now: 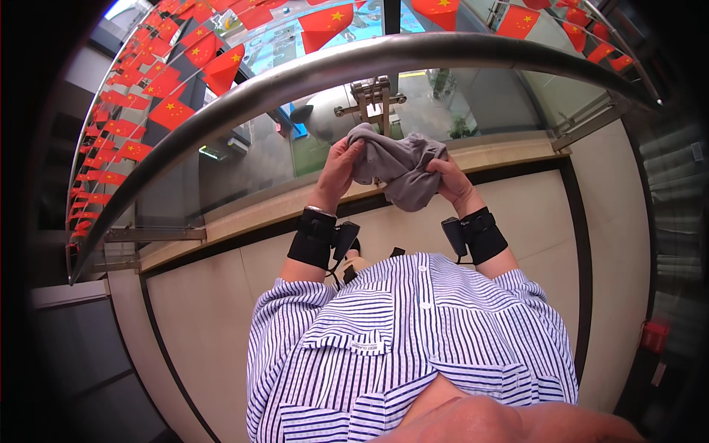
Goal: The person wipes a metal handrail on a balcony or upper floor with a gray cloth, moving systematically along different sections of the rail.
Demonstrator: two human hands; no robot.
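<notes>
A crumpled grey cloth (407,169) is held up between my two hands, in front of a glass balustrade. My left hand (338,166) grips its left end, thumb on top. The cloth's right end is pinched by my right hand (455,180). Folds hide some of the fingers on both sides. Black bands with small devices sit on both wrists. Beyond the cloth, a metal bracket (370,95) stands at the glass, below the thick curved metal handrail (399,51).
The glass panel (243,158) rises from a stone ledge (232,224) with a dark border. Strings of small red flags (171,113) hang past the handrail, over a lower floor. Pale tiles (221,282) lie under me. A red object (655,336) is at the far right.
</notes>
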